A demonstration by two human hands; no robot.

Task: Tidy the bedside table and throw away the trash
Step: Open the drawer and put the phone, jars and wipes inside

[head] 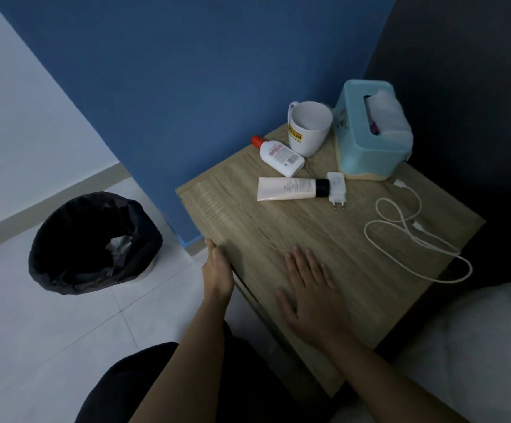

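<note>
The wooden bedside table fills the middle. My left hand rests edge-on against its left rim, fingers straight, holding nothing. My right hand lies flat, palm down, on the tabletop near the front. Farther back lie a pale cream tube with a black cap, a small white bottle with a red cap on its side, a white charger plug and a loose white cable. A white mug and a teal tissue box stand at the back. A bin with a black bag on the floor at left holds crumpled white paper.
A blue wall runs behind the table, its corner standing between table and bin. A dark surface is to the right and a white pillow or bedding at lower right. Pale floor tiles spread out on the left.
</note>
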